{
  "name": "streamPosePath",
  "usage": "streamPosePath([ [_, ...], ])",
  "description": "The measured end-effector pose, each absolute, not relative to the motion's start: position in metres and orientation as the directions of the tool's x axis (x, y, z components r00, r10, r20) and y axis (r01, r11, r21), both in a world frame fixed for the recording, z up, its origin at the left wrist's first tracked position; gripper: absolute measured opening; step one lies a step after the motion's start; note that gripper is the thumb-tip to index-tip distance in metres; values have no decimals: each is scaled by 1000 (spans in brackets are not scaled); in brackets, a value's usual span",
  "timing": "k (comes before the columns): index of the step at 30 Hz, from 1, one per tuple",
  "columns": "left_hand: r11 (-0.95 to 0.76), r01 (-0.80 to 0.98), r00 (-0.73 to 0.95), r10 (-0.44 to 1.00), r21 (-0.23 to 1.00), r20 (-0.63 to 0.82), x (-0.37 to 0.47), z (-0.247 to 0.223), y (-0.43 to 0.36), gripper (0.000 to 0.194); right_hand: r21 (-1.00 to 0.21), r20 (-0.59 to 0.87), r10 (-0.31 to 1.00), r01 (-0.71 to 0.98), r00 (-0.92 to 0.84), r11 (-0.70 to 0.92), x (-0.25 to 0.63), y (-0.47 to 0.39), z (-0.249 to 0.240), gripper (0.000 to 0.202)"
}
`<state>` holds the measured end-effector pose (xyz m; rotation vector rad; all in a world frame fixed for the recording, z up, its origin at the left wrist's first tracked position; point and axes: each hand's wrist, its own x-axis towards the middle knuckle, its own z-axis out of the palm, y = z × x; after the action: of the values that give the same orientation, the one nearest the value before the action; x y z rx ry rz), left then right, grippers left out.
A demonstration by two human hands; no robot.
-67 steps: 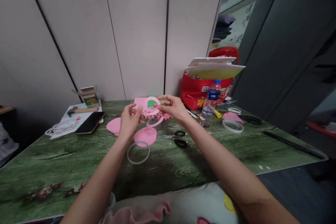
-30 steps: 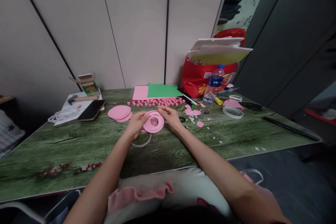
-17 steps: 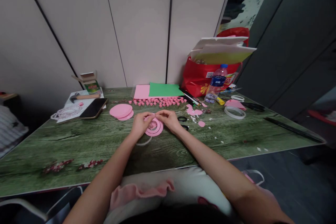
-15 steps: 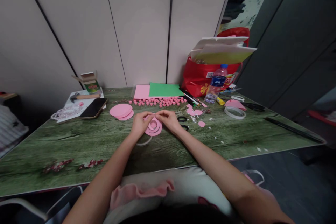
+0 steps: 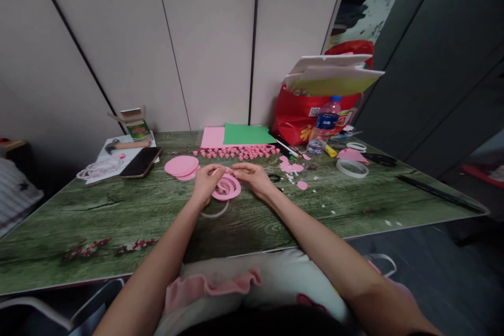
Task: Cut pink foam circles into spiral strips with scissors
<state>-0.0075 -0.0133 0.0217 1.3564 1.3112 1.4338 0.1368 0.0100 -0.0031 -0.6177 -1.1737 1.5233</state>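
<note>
A pink paper spiral [image 5: 232, 192] hangs between my hands above the table, its coils slightly spread apart. My left hand [image 5: 205, 182] pinches it at the left and upper edge. The thumb and fingers of my right hand [image 5: 254, 177] close on its upper right end. Below them, a white ring [image 5: 216, 215], perhaps a tape roll, lies partly hidden by my left hand and the spiral. Left of my hands is a stack of pink paper circles [image 5: 181, 165]. Black scissor handles [image 5: 274, 178] show partly behind my right wrist.
Small rolled pink paper flowers [image 5: 240, 153] line the back, before green [image 5: 250, 134] and pink sheets. Paper scraps [image 5: 291, 166], a tape roll [image 5: 352, 168], a bottle [image 5: 325, 126] and a red bag [image 5: 291, 115] are right. A phone [image 5: 140, 162] and hammer [image 5: 128, 145] lie left.
The spiral has moved slightly left and its coils have opened and tilted. My left hand has shifted a little left; my right hand's fingers have changed position at its edge.
</note>
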Motion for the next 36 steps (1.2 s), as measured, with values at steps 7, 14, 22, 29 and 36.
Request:
streamPosePath([
  [7,-146,44,-126,981,988,150,-8,22,-14,20,-907,214,934,-413,-287,81,136,11,-4,32],
  [14,-138,29,-87,986,990,140,-6,22,-15,21,-906,207,943,-415,-260,84,135,12,-5,26],
  [22,-160,4,-134,978,987,159,-8,20,-13,22,-893,176,944,-449,-278,35,137,11,-2,24],
  [29,-131,-30,-133,983,991,126,-8,21,-13,24,-895,216,933,-441,-288,71,136,9,-2,25],
  [36,-126,-18,-84,989,992,124,-6,21,-14,23,-904,228,939,-415,-256,106,135,12,-6,27],
])
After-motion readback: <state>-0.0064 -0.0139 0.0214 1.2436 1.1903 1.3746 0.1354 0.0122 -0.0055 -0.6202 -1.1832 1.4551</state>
